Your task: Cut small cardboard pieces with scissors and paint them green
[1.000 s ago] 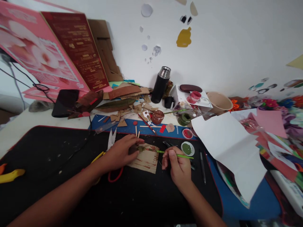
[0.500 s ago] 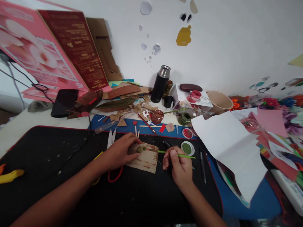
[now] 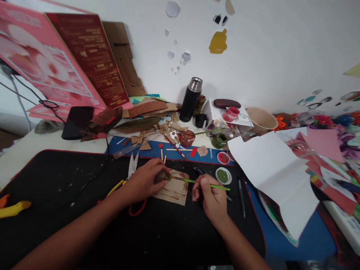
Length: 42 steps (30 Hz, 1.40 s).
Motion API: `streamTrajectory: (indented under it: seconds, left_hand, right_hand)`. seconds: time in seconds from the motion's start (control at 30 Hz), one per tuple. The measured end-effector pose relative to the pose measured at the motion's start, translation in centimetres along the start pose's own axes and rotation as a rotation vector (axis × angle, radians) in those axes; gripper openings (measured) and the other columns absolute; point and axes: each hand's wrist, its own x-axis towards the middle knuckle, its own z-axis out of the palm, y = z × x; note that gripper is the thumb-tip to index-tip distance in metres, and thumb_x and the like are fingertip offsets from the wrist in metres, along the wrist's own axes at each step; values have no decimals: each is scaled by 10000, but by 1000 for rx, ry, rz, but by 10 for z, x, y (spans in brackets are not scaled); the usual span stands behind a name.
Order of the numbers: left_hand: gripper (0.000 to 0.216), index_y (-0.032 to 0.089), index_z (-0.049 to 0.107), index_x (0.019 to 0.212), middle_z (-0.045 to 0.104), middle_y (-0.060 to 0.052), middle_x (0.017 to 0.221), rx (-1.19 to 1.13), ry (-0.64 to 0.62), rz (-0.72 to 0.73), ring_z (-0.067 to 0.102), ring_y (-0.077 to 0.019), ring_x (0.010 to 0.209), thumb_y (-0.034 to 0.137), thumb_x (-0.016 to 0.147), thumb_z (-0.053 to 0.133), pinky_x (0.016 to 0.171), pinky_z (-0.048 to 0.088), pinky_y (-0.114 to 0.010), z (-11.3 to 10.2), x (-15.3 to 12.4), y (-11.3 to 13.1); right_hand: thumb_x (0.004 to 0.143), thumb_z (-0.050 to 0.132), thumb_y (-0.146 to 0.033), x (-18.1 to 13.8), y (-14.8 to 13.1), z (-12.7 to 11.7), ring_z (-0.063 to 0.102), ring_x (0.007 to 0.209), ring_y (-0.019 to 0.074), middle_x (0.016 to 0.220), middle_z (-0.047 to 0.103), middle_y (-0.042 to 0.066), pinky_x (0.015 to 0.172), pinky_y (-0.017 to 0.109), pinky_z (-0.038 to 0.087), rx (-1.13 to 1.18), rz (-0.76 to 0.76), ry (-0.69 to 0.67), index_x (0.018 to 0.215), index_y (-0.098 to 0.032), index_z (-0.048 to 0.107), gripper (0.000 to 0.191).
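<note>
My right hand point(image 3: 212, 198) is closed around a paintbrush with a bright green handle point(image 3: 221, 186). The brush tip points left and meets a small greenish piece point(image 3: 168, 176) at the fingertips of my left hand point(image 3: 149, 178). Thumb and fingers of that hand pinch the piece, which they partly cover, over a brown-streaked piece of cardboard point(image 3: 176, 193). The cardboard lies on a black mat point(image 3: 180, 236). Under my left wrist lie scissors point(image 3: 132, 165), partly hidden. A white lid of green paint point(image 3: 223, 176) sits just beyond my right hand.
Behind the mat stand a black thermos point(image 3: 191, 99), a jar of brown paint point(image 3: 187, 138) and a jar of green paint point(image 3: 219, 141). Cardboard scraps point(image 3: 145, 145) lie nearby. White paper point(image 3: 270, 161) and a black pen point(image 3: 241, 197) are to the right, yellow-handled scissors point(image 3: 15, 209) far left.
The brush has shifted slightly left, its tip now against the small greenish piece. That piece is more covered by my left fingers. The camera view has moved a little.
</note>
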Motion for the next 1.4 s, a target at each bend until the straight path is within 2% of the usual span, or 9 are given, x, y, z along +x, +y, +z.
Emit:
streamTrajectory:
  seconds: [0.33,0.57,0.83,1.1,1.4]
  left_hand:
    - [173,241,675,1077,641,-53,1159,2,9,6,613,-259,1150,233,904,675,1031,505,-423,0,0,-1]
    - [182,245,684,1093,643,-54,1156,-1,5,-3,617,-259,1142,238,912,664,1031,508,-426,0,0,1]
    - [163,247,686,1071,654,-57,1169,1,12,6,620,-259,1154,240,909,672,1039,510,-430,0,0,-1]
    - [177,241,688,1083,654,-60,1165,1,20,6,620,-262,1153,247,908,665,1035,512,-425,0,-1,0]
    - [229,256,706,1122,665,-70,1217,-20,26,-11,628,-276,1183,226,905,639,1067,516,-463,-1,-1,1]
  right_hand:
    - [1076,545,-530,0,0,-6,566,434,128,518,573,-12,458,226,424,-22,62,27,751,-183,632,484]
    - [1090,525,-505,-1,4,0,572,453,128,534,587,-7,476,231,425,-62,31,-26,769,-181,648,472]
    - [1074,548,-535,0,0,-8,556,427,126,508,559,-18,452,226,422,-12,64,32,740,-188,627,488]
    - [1069,544,-554,3,-2,0,566,437,129,525,561,-15,463,235,428,-28,41,15,749,-186,634,495]
    - [1057,557,-574,1,-5,-5,554,416,128,499,552,-20,445,232,426,-19,66,38,727,-188,627,513]
